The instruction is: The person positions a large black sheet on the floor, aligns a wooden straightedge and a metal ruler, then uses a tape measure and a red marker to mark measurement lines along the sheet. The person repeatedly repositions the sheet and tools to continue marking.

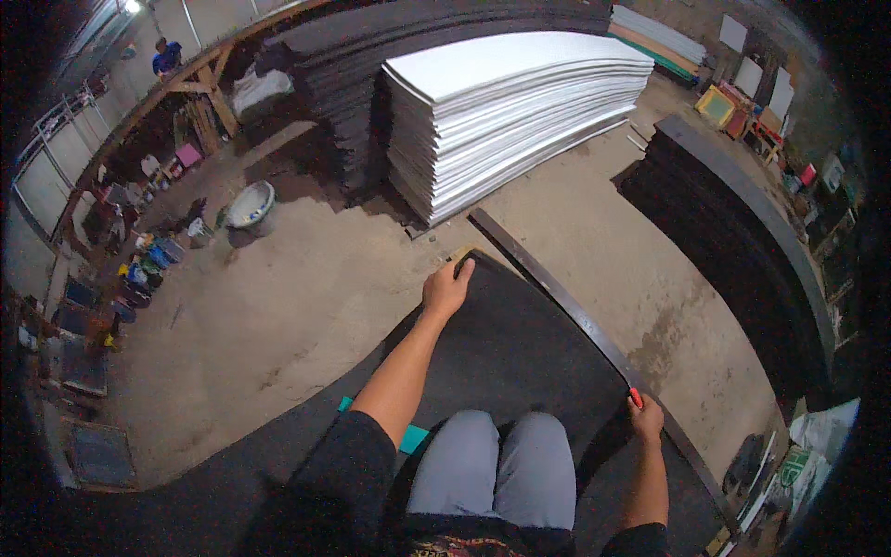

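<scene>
A large black sheet [520, 343] lies in front of me and stretches out under my knees. At its far corner, my left hand [445, 292] is closed on the edge, with the thumb on top. A long, dark, straight bar [580, 318] runs along the sheet's right edge. Beside that edge my right hand [648, 420] is closed around a tool with a red handle [636, 397], probably a cutter; its blade cannot be made out. Small teal pieces [414, 439] show by my left forearm.
A tall stack of white sheets [529, 121] stands ahead, next to dark stacked sheets [343, 102]. Another dark stack [733, 232] curves along the right. On the left are a pale basin [251, 204] and several bottles [153, 265]. A person [167, 58] is far back left.
</scene>
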The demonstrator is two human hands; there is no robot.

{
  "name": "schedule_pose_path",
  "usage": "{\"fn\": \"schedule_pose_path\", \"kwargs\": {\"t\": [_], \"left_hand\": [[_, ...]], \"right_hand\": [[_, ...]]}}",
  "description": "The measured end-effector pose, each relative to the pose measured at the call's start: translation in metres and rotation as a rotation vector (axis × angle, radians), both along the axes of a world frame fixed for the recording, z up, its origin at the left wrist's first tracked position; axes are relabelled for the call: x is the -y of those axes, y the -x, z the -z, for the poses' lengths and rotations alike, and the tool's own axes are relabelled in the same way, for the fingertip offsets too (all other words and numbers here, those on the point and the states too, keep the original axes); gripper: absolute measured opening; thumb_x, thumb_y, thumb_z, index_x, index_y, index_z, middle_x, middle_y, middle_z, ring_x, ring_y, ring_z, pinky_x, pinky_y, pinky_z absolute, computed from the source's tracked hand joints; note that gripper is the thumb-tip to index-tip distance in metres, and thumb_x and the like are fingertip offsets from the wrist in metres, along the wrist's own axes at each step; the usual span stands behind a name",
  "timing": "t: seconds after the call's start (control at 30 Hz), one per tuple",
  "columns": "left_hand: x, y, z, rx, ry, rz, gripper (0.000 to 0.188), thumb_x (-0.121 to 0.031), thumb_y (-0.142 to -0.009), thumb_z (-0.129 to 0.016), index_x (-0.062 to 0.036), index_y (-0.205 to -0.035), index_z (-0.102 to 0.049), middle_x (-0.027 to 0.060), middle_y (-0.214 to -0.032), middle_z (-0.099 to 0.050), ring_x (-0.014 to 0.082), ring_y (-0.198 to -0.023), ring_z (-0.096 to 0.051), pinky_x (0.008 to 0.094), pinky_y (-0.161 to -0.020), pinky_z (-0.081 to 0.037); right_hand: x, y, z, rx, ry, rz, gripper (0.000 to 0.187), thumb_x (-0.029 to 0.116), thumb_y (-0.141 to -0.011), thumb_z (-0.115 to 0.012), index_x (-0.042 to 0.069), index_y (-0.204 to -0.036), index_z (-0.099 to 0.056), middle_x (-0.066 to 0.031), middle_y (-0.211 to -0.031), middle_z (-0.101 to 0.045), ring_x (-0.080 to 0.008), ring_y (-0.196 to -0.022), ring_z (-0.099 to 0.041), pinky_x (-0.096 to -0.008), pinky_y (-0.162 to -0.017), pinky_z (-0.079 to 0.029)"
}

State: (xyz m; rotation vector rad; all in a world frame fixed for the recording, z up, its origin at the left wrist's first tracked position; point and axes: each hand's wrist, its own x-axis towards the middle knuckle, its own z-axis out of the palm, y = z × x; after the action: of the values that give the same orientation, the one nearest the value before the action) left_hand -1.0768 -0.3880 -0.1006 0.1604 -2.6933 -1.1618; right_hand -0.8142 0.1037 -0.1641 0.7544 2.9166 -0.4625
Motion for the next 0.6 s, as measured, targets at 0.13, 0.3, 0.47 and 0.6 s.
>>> {"fn": "schedule_pose_path", "kwargs": {"t": [0.13,0.3,0.47,0.6], "left_hand": [[0.026,-0.046,-0.008,-0.103,0.007,-0.04,0.061,-0.061,-0.098,-0.049,-0.0031,-0.102,-0.068,0.0248,-0.094,-0.07,0.0491,-0.096,-0.065,0.0556,-0.082,-0.049],[-0.019,-0.097,-0.054,-0.077,0.018,0.002,0.061,-0.061,-0.098,-0.049,-0.0045,-0.106,-0.069,0.0253,-0.094,-0.07,0.0485,-0.095,-0.065,0.0555,-0.084,-0.049],[-0.043,-0.102,-0.079,0.026,0.154,-0.03,0.061,-0.061,-0.099,-0.046,-0.0064,-0.111,-0.07,0.0258,-0.103,-0.071,0.0465,-0.101,-0.066,0.0542,-0.087,-0.051],[-0.041,-0.11,-0.092,0.086,0.191,-0.082,0.062,-0.062,-0.099,-0.044,-0.0069,-0.115,-0.069,0.0256,-0.107,-0.071,0.046,-0.106,-0.066,0.0538,-0.092,-0.05]], "right_hand": [[0.003,-0.016,0.01,-0.142,0.049,-0.07,0.036,0.041,-0.089,-0.071,0.006,-0.098,-0.068,-0.0182,-0.095,-0.07,-0.0413,-0.089,-0.067,-0.0491,-0.078,-0.051],[-0.031,-0.02,0.055,-0.381,0.1,0.004,0.031,0.028,-0.09,-0.07,0.004,-0.108,-0.064,-0.0196,-0.099,-0.071,-0.0434,-0.09,-0.067,-0.0488,-0.079,-0.052],[0.04,-0.01,0.024,-0.462,0.186,-0.122,0.041,0.018,-0.091,-0.064,0.01,-0.128,-0.05,-0.0226,-0.097,-0.07,-0.0429,-0.088,-0.068,-0.0515,-0.073,-0.051],[0.153,0.006,-0.059,-0.452,0.329,-0.409,0.039,0.011,-0.09,-0.066,0.011,-0.127,-0.056,-0.0178,-0.107,-0.069,-0.0405,-0.099,-0.067,-0.0449,-0.082,-0.053]]}}
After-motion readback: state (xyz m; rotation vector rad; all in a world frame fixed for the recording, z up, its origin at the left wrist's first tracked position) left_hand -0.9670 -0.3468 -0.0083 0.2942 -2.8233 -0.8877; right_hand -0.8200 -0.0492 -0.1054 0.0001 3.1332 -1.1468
